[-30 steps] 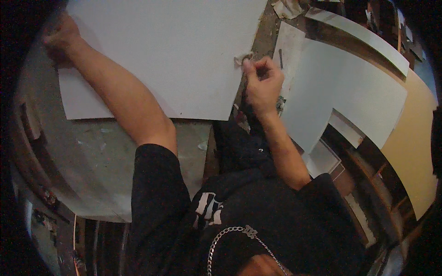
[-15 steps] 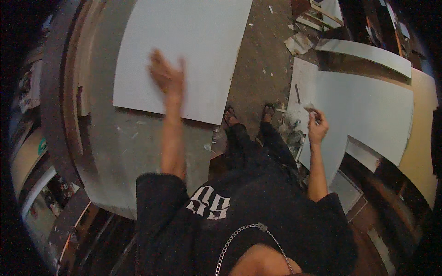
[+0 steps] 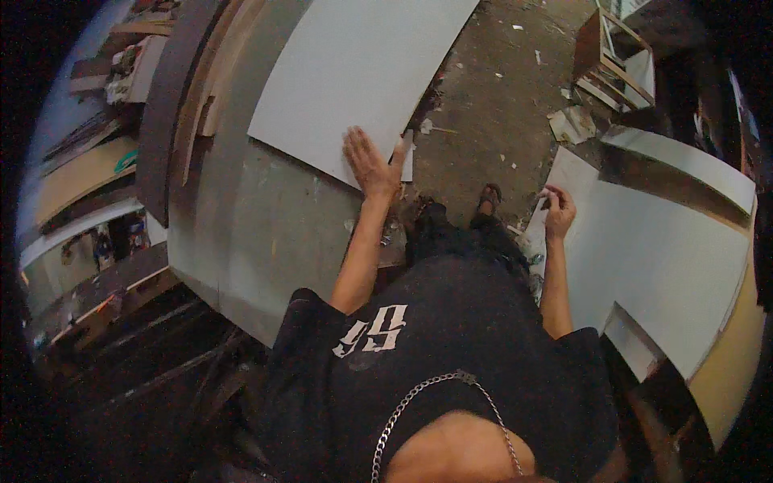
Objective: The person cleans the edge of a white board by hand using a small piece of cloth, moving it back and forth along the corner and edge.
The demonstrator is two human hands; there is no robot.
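Observation:
A large white panel [image 3: 346, 72] lies on a grey-green worktop [image 3: 233, 217] to my left. My left hand [image 3: 373, 169] is over the panel's near edge, by its right corner, with fingers stretched and thumb out to the side. It looks to be resting on the panel, though contact is hard to confirm. On the other side, my right hand [image 3: 560, 216] is raised beside a second white panel [image 3: 652, 233], fingers bent together in a pinch. Something small and pale may be between those fingertips, too blurred to name.
A littered floor strip [image 3: 483, 105] runs between the two work areas. A wooden frame [image 3: 612, 60] stands far right, with a crumpled pale sheet [image 3: 572, 125] beside it. Dark boards [image 3: 181, 105] line the worktop's left side. A curved white piece [image 3: 680, 161] lies behind the right panel.
My left hand has come back from over the panel's middle to its near right corner. My right hand stays pinched and raised. The whole view has shifted and turned.

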